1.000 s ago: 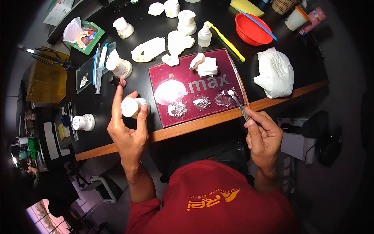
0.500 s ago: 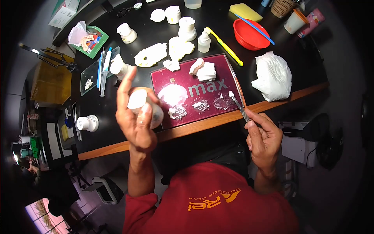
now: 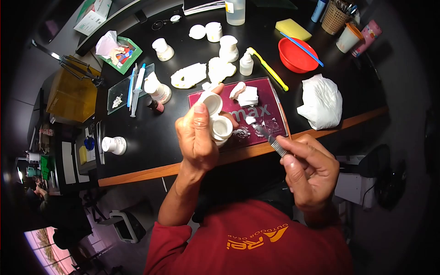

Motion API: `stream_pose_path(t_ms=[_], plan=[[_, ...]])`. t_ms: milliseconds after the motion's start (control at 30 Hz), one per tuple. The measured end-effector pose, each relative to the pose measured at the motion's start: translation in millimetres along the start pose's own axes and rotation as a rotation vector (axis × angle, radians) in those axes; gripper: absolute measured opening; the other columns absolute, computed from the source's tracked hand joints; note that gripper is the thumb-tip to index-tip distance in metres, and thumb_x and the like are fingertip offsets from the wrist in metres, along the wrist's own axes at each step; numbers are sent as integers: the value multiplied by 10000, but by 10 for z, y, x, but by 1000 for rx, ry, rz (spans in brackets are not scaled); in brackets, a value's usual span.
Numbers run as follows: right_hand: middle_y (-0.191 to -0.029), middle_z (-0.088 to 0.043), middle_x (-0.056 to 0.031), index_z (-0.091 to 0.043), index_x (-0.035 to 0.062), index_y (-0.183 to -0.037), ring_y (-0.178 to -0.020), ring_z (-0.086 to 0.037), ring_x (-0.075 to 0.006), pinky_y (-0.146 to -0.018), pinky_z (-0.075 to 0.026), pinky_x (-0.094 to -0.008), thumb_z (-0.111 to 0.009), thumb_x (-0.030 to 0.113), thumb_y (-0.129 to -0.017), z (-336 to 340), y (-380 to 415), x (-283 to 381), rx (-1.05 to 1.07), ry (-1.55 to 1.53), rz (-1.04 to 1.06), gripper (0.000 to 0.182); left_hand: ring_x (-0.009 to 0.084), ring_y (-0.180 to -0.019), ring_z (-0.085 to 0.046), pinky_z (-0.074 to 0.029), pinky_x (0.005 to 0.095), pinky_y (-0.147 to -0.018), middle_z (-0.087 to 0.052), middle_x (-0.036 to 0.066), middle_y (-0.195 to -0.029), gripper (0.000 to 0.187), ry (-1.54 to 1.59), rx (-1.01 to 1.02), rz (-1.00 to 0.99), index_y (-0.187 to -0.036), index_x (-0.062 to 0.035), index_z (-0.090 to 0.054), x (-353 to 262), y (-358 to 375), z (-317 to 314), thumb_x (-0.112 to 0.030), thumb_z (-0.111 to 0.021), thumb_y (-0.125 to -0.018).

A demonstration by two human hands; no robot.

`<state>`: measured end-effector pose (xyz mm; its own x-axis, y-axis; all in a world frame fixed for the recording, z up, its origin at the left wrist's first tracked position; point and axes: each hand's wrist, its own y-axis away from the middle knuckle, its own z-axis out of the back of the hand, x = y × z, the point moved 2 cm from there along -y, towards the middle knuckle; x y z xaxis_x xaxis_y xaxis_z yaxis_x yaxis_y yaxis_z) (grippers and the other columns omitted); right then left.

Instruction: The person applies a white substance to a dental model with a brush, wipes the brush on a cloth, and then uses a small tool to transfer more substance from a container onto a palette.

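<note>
My left hand (image 3: 200,137) is wrapped round a small white jar (image 3: 222,127), tilted over the left part of the maroon board (image 3: 275,126). Its flip lid (image 3: 212,104) stands open under my thumb, and the inside faces up. In my right hand (image 3: 308,172) is a metal spatula with a ridged handle (image 3: 277,147), pinched between thumb and fingers. A white lump (image 3: 250,120) sits on the spatula's tip, a little to the right of the jar. White smears (image 3: 242,133) lie on the board below the tip. Folded white tissue (image 3: 248,96) rests near its top edge.
Around the board stand white jars (image 3: 163,49), a dropper bottle (image 3: 246,63), a yellow toothbrush (image 3: 270,71), a red bowl (image 3: 298,56) and a white bag (image 3: 321,101). Syringes (image 3: 137,91) lie on a glass slab at the left. Another person (image 3: 43,195) is at the far left.
My left hand has moved right with the jar, whose lid now shows open. The spatula with its white lump has moved left, towards the jar. The whole view has shifted slightly.
</note>
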<state>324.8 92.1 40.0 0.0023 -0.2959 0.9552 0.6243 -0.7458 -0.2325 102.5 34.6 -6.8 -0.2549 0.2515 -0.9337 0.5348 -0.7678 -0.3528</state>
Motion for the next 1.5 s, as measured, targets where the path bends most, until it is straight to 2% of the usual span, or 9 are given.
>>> stream_pose_path(t_ms=[33,67,100,200,300,667,967,1167,1500], plan=[[-922,-647,-66,-742,-42,-1243,-679,-535,-34,-585,-413,-196,-639,-84,-934,-46,-42,38,19,64,65,329,99,-641,-635,-475,225,-597,-733,110,-746,699,17,-3,1,-1376,148,-594,1,5,-4,-428,-264,-1157],[-882,-653,-80,-753,-32,-1229,-666,-569,-69,-596,-442,-213,-657,-91,-891,-92,-105,54,21,174,235,356,112,-665,-647,-494,235,-625,-733,115,-758,686,33,13,15,-1378,142,-595,-37,7,2,-413,-255,-1161],[-892,-651,-97,-752,-27,-1235,-669,-622,-112,-573,-489,-249,-676,-97,-870,-127,-125,99,44,292,295,380,115,-669,-649,-498,237,-633,-732,115,-756,682,54,9,15,-1379,139,-595,-33,18,2,-409,-253,-1162],[-915,-649,-102,-755,-29,-1218,-692,-682,-190,-533,-539,-319,-728,-98,-778,-272,-128,10,42,572,527,446,122,-683,-657,-510,246,-656,-728,118,-750,668,85,3,22,-1384,129,-594,-22,46,15,-393,-241,-1164],[-933,-659,-96,-747,-49,-1217,-708,-692,-186,-541,-546,-304,-740,-91,-759,-298,-128,42,69,653,617,461,124,-682,-652,-508,253,-667,-725,122,-742,652,90,-18,16,-1389,131,-588,-12,56,31,-382,-255,-1163],[-945,-663,-86,-765,-15,-1197,-722,-699,-162,-566,-553,-292,-785,-96,-720,-322,-116,27,58,670,642,484,147,-707,-680,-530,275,-675,-730,143,-745,637,115,-15,-1,-1404,127,-581,54,42,54,-381,-282,-1161],[-950,-606,-51,-802,48,-1158,-595,-547,-96,-499,-452,-262,-791,-105,-676,-309,-126,-14,33,643,647,506,112,-676,-647,-500,252,-637,-722,117,-735,643,150,-16,15,-1406,119,-582,27,46,44,-395,-285,-1160],[-947,-608,-55,-806,52,-1134,-603,-560,-96,-497,-457,-263,-787,-96,-680,-308,-104,11,21,640,643,478,109,-673,-644,-497,251,-635,-722,109,-731,644,151,-29,16,-1399,117,-590,54,45,55,-396,-281,-1161],[-923,-623,-69,-807,50,-1120,-655,-641,-140,-545,-532,-285,-776,-95,-717,-319,-111,23,1,632,618,429,113,-688,-652,-513,257,-661,-724,107,-735,644,154,-27,-5,-1404,118,-588,57,43,32,-389,-271,-1164]])
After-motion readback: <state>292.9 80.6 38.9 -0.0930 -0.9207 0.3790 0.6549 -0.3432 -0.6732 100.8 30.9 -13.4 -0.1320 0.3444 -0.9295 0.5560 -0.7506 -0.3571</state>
